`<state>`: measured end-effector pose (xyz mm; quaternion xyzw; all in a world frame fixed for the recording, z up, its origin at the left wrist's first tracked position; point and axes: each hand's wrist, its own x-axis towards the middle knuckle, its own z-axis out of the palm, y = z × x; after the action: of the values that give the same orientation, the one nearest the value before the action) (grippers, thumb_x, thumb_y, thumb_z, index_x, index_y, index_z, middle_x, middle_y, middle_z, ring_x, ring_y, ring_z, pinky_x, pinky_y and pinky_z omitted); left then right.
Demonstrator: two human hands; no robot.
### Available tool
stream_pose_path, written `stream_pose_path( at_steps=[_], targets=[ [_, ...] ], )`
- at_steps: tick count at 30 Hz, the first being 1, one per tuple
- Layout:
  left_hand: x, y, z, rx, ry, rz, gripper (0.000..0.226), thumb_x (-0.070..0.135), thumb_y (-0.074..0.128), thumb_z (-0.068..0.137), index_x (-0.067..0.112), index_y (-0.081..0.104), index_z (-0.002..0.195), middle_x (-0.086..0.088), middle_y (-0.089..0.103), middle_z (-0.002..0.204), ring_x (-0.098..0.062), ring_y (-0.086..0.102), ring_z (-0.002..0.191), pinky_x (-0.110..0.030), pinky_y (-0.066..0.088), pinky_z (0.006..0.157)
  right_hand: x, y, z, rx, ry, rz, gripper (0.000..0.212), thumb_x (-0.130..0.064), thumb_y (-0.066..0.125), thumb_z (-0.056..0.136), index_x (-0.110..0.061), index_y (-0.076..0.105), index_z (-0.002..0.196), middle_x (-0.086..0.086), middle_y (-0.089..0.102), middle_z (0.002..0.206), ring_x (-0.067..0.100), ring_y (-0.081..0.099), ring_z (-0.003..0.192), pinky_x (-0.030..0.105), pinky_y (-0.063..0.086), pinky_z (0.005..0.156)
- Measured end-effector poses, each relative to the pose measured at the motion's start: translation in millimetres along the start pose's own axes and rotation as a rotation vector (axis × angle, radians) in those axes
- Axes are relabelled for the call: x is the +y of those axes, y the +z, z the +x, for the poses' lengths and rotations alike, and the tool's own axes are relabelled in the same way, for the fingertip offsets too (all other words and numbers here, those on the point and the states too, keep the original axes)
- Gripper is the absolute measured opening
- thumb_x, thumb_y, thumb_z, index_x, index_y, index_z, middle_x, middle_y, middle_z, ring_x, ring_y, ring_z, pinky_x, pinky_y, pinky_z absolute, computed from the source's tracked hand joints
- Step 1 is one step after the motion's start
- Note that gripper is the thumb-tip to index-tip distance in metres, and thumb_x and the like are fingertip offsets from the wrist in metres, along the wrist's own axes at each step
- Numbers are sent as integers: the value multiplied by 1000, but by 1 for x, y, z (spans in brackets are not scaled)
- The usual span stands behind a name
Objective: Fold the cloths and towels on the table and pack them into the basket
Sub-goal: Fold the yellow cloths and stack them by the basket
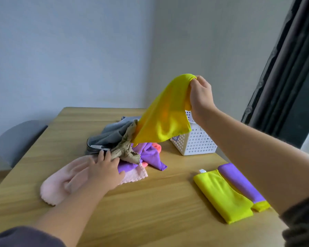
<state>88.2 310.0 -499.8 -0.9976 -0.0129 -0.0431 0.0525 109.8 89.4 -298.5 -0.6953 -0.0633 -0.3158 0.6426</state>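
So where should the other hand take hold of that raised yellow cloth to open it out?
Probably the loose lower corner of the yellow cloth, pinched from the left by the left hand. The right hand holds its top end, so it hangs slantwise with that corner dangling over the pile.

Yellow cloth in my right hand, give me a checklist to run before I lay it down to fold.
1. Right hand grips the yellow cloth by its top end: ok.
2. Cloth clear of the pile: cannot tell; its lower tip hangs at the tan cloth.
3. Left hand rests on the pile, over the pink towel: ok.
4. Bare table in front for folding: ok.
5. The folded yellow cloth and folded purple cloth lie aside at the right: ok.
6. Basket opening free: cannot tell, hidden behind cloth and arm.
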Motion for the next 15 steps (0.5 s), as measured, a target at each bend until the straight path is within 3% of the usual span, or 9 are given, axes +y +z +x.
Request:
stream_pose_path(
  at_steps=[3, 6, 9, 10, 12, 13, 15],
  targets=[
    [-3, -10, -20, -49, -3, -2, 64, 60, 34, 88, 29, 28, 143, -8, 6, 158, -30, 4, 144, -50, 19, 111, -49, -18, -10, 4, -73, -2, 17, -13, 39, 81, -19, 41, 66, 7, 37, 70, 19, 37, 69, 31, 34, 62],
    [15, -41, -46, 117, 42, -92, 81, 81, 38, 73, 29, 41, 135, -6, 21, 153, -27, 18, 140, -46, 28, 105, -86, -40, -26, -4, -114, -52, 22, -6, 38, 89, -17, 42, 70, 5, 37, 70, 18, 37, 70, 30, 33, 63],
    [39, -70, -69, 100, 158, -131, 76, 70, 42, 81, 25, 30, 142, -6, 14, 156, -24, 8, 144, -50, 17, 112, -105, -55, -44, -29, -129, -87, 17, -6, 38, 90, -13, 47, 78, 7, 39, 73, 18, 37, 72, 30, 32, 66],
    [47, -80, -78, 100, 184, -159, 70, 65, 43, 84, 24, 34, 139, -7, 22, 152, -24, 13, 143, -49, 17, 112, -109, -58, -49, -41, -132, -95, 17, -5, 38, 90, -12, 49, 80, 8, 40, 74, 19, 38, 72, 30, 32, 66],
    [59, -102, -99, 149, 225, -356, 46, 55, 51, 85, 21, 55, 116, -7, 52, 127, -24, 41, 127, -41, 32, 105, -120, -66, -60, -57, -140, -114, 19, -5, 37, 91, -13, 47, 77, 6, 39, 71, 17, 37, 70, 29, 31, 65],
    [64, -113, -112, 157, 239, -504, 29, 47, 56, 84, 21, 61, 95, -4, 62, 103, -24, 53, 109, -34, 42, 90, -126, -70, -66, -62, -146, -121, 22, -5, 38, 91, -15, 44, 73, 4, 37, 68, 15, 36, 67, 28, 29, 62],
    [70, -127, -127, 105, 266, -748, 18, 29, 55, 80, 18, 50, 67, -3, 55, 69, -24, 56, 77, -31, 42, 64, -136, -76, -75, -64, -158, -128, 26, -5, 38, 91, -17, 41, 68, 0, 34, 65, 13, 33, 62, 27, 27, 57]
  ],
)
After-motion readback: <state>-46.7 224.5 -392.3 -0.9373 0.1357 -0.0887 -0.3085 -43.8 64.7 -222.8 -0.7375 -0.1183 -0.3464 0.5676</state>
